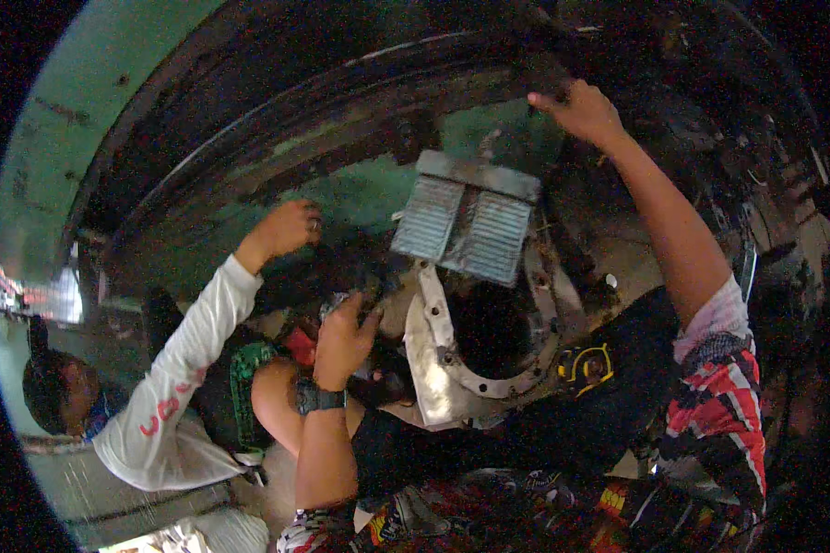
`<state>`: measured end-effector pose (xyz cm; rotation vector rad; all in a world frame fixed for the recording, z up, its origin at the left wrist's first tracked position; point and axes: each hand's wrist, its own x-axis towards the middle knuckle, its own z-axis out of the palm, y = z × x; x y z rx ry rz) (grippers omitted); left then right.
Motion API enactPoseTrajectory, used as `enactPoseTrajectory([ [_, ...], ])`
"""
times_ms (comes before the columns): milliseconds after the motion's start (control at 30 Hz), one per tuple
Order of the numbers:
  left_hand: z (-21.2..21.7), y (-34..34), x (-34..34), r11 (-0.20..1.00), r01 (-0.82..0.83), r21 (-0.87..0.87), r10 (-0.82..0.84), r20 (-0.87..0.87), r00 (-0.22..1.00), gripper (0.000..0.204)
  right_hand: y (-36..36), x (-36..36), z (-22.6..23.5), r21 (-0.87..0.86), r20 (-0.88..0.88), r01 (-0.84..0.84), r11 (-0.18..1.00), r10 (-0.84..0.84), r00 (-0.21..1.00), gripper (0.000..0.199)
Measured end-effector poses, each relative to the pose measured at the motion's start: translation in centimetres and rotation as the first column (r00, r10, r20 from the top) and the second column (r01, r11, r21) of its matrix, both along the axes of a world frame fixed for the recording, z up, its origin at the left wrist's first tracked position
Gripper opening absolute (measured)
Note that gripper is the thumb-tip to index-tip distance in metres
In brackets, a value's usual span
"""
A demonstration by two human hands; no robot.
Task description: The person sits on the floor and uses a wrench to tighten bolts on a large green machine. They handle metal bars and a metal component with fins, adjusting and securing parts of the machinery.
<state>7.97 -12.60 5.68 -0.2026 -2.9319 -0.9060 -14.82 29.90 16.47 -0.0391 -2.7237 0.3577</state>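
My left hand (343, 343), with a dark watch (319, 396) on the wrist, is closed around something dark and small beside the metal housing; what it holds is hidden. My right hand (581, 111) is stretched far up to the right, at a dark metal edge. Its thumb sticks out leftward and the other fingers are partly lost in shadow. Between the hands a grey ribbed metal part (470, 217) with two finned panels lies tilted above a pale ring-shaped metal housing (431, 355). Bolt holes line the housing's rim around a dark round opening.
From the left reaches a co-worker's hand (281, 230) in a white sleeve (180, 378), fingers curled, close to my left hand. A dark curved frame (249, 120) and a green panel (69, 120) span the far side. A yellow-and-black object (588, 367) lies right of the housing.
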Motion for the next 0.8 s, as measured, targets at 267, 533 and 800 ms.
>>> enactPoseTrajectory([
  [267,1.8,-2.2,1.9,0.978,-0.205,0.05,0.204,0.013,0.979,0.032,4.6,-7.5,-3.6,-0.337,-0.089,-0.032,0.941,0.002,0.996,0.033],
  [533,-0.1,-7.1,7.4,0.923,-0.341,0.178,0.368,-0.151,0.918,0.024,5.1,11.6,2.5,-0.397,-0.327,-0.324,0.859,0.197,0.924,0.038],
  [800,2.9,-2.6,3.4,0.89,-0.193,0.413,0.3,-0.213,0.93,0.038,-2.0,17.6,9.1,0.007,-0.258,-0.13,0.991,0.127,0.958,0.037],
])
